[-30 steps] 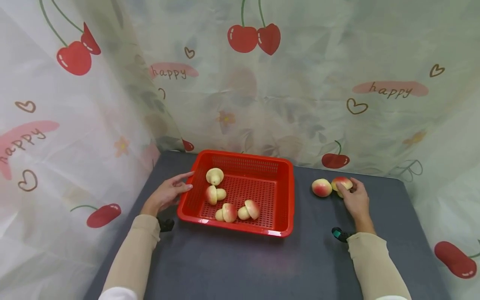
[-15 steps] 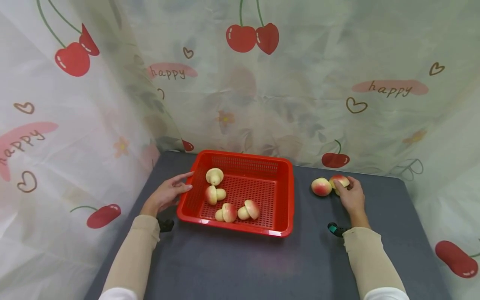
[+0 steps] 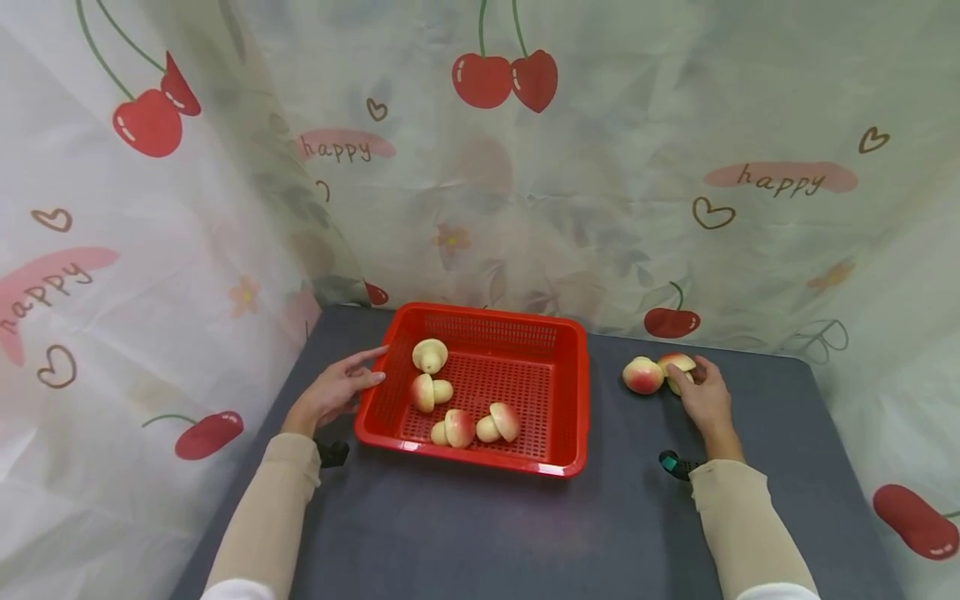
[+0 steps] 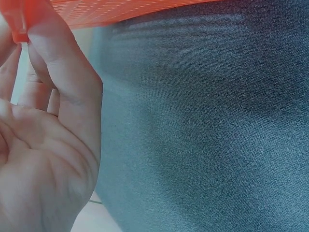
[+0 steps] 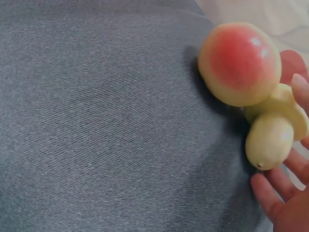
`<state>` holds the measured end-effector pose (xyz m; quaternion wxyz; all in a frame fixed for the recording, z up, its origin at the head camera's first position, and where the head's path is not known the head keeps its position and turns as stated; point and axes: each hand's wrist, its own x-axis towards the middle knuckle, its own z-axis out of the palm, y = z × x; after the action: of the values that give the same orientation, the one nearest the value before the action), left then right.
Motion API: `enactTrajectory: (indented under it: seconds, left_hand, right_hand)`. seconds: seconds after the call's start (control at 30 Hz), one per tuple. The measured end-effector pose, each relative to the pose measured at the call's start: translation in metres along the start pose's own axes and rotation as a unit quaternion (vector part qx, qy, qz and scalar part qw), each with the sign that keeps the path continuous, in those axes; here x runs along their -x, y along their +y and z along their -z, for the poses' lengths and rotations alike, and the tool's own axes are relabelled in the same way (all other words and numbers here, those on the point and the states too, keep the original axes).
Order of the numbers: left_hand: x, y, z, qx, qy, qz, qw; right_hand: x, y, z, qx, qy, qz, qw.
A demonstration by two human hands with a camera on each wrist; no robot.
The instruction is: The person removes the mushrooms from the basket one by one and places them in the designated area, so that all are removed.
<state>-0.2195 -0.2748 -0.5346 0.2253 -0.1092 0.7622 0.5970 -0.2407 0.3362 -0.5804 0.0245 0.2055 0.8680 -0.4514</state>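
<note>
My left hand holds the left rim of a red plastic basket; in the left wrist view the basket edge sits between thumb and fingers. At the right of the table, my right hand has its thumb and fingers around the cap of a toy mushroom. Its pale stem points toward the right wrist camera. Right beside it on the table lies a second red-and-yellow mushroom, cap toward the camera.
Several more toy mushrooms lie in the basket, one at the back left and another near the front. Beneath everything is a dark grey table. A cherry-print curtain hangs close behind and at both sides.
The right hand and the mushroom it holds have shifted slightly left, closer against the other mushroom. Left hand and basket stay in place.
</note>
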Motion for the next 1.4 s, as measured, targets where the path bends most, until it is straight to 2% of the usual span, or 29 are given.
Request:
enactTrajectory:
  seconds: [0.3, 0.6, 0.73, 0.87, 1.1, 1.23, 1.4]
  left_hand:
    - [0.002, -0.001, 0.0, 0.006, 0.001, 0.001, 1.0]
    - [0.006, -0.004, 0.0, 0.012, -0.005, -0.002, 0.9999]
    - [0.005, -0.004, 0.001, 0.012, -0.002, -0.003, 0.9999]
    - [0.002, -0.003, 0.002, 0.009, 0.0, -0.007, 0.9999]
    - [0.002, -0.003, 0.001, 0.008, -0.003, -0.009, 0.9999]
    - [0.001, -0.003, -0.001, 0.012, -0.003, -0.01, 0.9999]
    - [0.0, -0.003, -0.002, 0.012, -0.001, -0.011, 0.9999]
  right_hand:
    - [0.005, -0.006, 0.006, 0.04, -0.007, 0.035, 0.9986]
    - [0.023, -0.017, 0.011, 0.072, -0.003, 0.05, 0.9962]
    - [0.03, -0.023, 0.014, 0.096, -0.003, 0.081, 0.9921]
    - [0.035, -0.029, 0.015, 0.125, 0.003, 0.118, 0.9851]
    - [0.049, -0.04, 0.007, 0.198, 0.044, 0.157, 0.9664]
    - [0.055, -0.05, 0.002, 0.217, 0.052, 0.173, 0.9593]
    - [0.061, -0.064, 0.001, 0.238, 0.061, 0.214, 0.9455]
